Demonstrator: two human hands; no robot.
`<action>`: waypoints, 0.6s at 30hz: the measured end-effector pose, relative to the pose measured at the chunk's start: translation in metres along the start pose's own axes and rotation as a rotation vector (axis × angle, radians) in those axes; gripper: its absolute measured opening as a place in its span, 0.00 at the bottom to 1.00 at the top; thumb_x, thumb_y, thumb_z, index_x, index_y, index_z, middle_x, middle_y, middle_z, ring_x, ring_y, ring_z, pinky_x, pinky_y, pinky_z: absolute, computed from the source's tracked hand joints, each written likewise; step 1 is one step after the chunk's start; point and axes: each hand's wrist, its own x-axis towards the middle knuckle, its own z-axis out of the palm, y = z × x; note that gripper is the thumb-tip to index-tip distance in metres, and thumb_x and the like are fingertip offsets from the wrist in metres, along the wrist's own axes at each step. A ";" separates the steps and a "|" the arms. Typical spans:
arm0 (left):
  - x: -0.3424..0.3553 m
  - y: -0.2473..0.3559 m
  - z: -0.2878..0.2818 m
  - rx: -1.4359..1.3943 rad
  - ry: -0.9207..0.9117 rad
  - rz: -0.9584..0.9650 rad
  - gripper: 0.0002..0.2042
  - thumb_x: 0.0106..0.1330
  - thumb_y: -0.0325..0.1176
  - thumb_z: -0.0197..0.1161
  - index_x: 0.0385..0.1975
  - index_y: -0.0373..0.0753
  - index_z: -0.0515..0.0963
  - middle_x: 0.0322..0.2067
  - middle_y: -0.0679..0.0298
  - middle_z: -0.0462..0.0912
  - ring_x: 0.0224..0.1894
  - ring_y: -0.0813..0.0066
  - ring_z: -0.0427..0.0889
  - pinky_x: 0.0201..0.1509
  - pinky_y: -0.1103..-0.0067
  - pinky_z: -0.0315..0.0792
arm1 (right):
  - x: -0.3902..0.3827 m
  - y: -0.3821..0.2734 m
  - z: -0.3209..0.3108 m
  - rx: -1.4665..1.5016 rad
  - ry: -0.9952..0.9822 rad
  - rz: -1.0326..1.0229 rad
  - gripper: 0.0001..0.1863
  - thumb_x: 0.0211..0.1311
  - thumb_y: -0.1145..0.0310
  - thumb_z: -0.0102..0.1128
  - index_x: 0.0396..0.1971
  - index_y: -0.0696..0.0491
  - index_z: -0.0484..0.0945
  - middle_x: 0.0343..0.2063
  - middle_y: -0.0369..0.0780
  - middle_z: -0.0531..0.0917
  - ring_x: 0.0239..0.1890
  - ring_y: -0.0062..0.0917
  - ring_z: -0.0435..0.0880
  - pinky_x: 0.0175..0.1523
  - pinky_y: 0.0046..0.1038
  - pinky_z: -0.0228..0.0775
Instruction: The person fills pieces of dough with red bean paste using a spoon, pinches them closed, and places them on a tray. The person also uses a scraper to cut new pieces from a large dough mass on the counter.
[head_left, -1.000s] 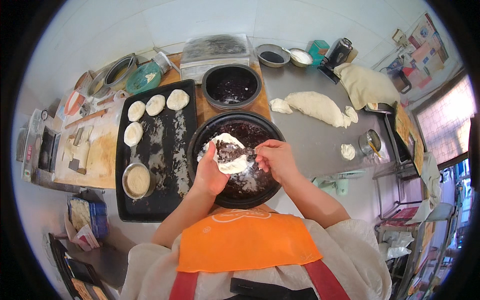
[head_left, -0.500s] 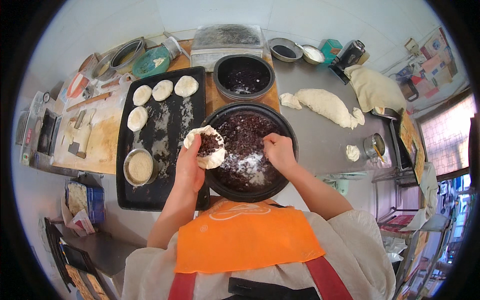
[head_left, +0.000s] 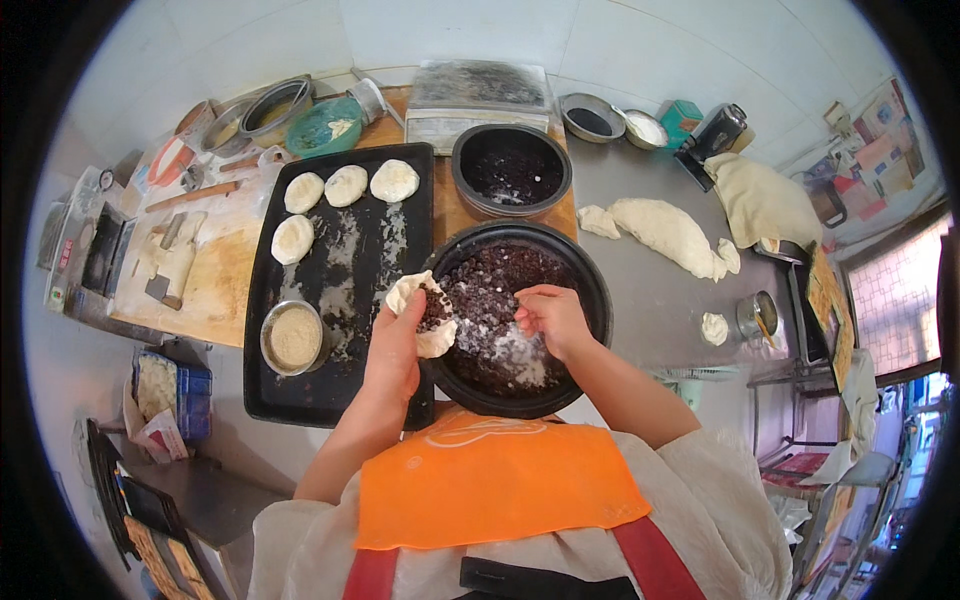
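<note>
My left hand [head_left: 393, 352] cups a dough wrapper [head_left: 437, 343] that bears dark, bean-like filling; the thumb lies over the filling. It hangs at the left rim of a large black bowl [head_left: 601, 350]. Inside the bowl is a dark crumbly filling [head_left: 505, 270] with a patch of white powder [head_left: 515, 352]. Over the right part of the filling, my right hand [head_left: 556, 318] has its fingers curled in together; whatever they may hold does not show. Left of the bowl lies a black baking tray [head_left: 345, 290], where several round filled dough pieces [head_left: 346, 186] rest towards the far end.
A small tin [head_left: 293, 337] of pale crumbs stands on the tray. Behind the bowl are a second dark pot [head_left: 512, 170] and a scale [head_left: 478, 100]. A long dough piece [head_left: 668, 235] and a small lump [head_left: 714, 328] lie on the steel table at right.
The view has shifted slightly, so everything sits a little further right and lower. The wrapper in my left hand has tilted and folded up more around its filling. My right hand's fingers have loosened slightly.
</note>
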 end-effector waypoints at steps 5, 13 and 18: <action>0.010 -0.013 0.011 -0.040 0.001 -0.023 0.16 0.73 0.35 0.53 0.57 0.36 0.70 0.51 0.64 0.77 0.50 0.74 0.77 0.55 0.75 0.72 | -0.021 -0.012 0.009 0.058 -0.025 -0.119 0.10 0.58 0.75 0.57 0.38 0.63 0.78 0.22 0.41 0.81 0.20 0.22 0.78 0.24 0.22 0.70; 0.035 -0.044 0.032 -0.442 -0.131 -0.286 0.21 0.75 0.49 0.45 0.55 0.39 0.70 0.52 0.62 0.77 0.54 0.64 0.76 0.60 0.65 0.68 | -0.055 0.002 0.030 -1.264 -0.011 -1.355 0.18 0.51 0.78 0.57 0.44 0.64 0.75 0.25 0.44 0.74 0.27 0.34 0.76 0.30 0.31 0.72; 0.036 -0.048 0.030 -0.502 -0.301 -0.322 0.25 0.75 0.53 0.40 0.61 0.40 0.65 0.57 0.62 0.73 0.59 0.64 0.72 0.64 0.64 0.65 | -0.059 -0.030 0.016 -0.603 0.207 -1.049 0.09 0.60 0.75 0.57 0.37 0.63 0.78 0.22 0.42 0.80 0.20 0.27 0.77 0.25 0.28 0.70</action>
